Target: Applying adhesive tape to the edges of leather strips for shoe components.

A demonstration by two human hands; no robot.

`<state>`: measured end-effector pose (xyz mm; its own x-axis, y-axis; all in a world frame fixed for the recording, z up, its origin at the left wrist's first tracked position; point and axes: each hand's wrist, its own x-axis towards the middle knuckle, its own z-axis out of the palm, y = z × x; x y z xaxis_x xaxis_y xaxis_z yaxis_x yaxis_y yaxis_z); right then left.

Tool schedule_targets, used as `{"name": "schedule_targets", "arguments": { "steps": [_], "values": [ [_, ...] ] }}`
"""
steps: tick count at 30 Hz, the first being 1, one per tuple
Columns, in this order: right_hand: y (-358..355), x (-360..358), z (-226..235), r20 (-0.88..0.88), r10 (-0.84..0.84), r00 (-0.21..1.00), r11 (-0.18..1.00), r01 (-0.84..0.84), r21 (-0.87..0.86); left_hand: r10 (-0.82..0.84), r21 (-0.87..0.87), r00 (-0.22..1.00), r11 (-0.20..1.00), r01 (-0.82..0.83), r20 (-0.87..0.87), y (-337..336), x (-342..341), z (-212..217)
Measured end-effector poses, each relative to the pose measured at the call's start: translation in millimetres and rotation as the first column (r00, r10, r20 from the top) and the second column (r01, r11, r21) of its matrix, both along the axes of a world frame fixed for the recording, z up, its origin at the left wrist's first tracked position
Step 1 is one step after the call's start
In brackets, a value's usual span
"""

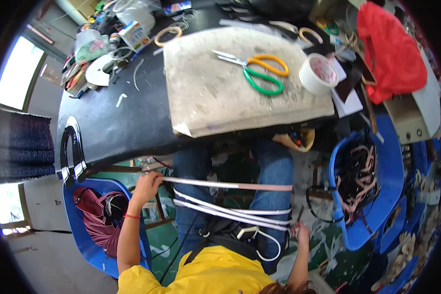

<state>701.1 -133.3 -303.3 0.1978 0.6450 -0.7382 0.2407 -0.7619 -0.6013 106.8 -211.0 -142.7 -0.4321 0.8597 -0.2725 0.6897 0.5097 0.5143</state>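
Note:
My left hand (148, 186) is closed at the left end of a pale strip (206, 183), which runs taut across both thighs and turns pinkish toward its right end. Below it, several narrow white strips (230, 211) lie across my jeans and draw together near the right knee. Close to their right ends is my right hand (301, 232), its fingers curled in a pinch. A thin dark stick-like piece shows just above those fingers; what they hold is too small to name. A white cord (278, 250) curls over my lap.
Scissors (264, 73) with orange and green handles and a white tape roll (318, 74) lie on a worn board (206, 105) on the black table (117, 117). Blue chairs flank me: the left one (78, 230) holds maroon strips, the right one (345, 230) dark and pink straps.

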Motion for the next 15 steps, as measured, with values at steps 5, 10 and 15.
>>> {"name": "schedule_targets", "arguments": {
  "steps": [5,10,15],
  "values": [
    [-27.8,52.1,-5.0,0.488,-0.01,0.873,0.984,-0.078,0.159,0.006,0.042,0.999,0.999,-0.005,-0.032,-9.8,-0.7,-7.3],
    [-23.5,36.5,45.0,0.773,0.415,0.48,0.9,-0.344,-0.27,0.106,-0.046,0.973,0.992,-0.118,-0.207,-13.2,-2.7,-20.8],
    [116.2,-125.5,192.3,0.572,0.083,0.816,0.498,-0.531,0.686,0.046,-0.122,0.969,0.989,-0.078,-0.242,-0.2,-2.8,-22.3]
  ]
}}
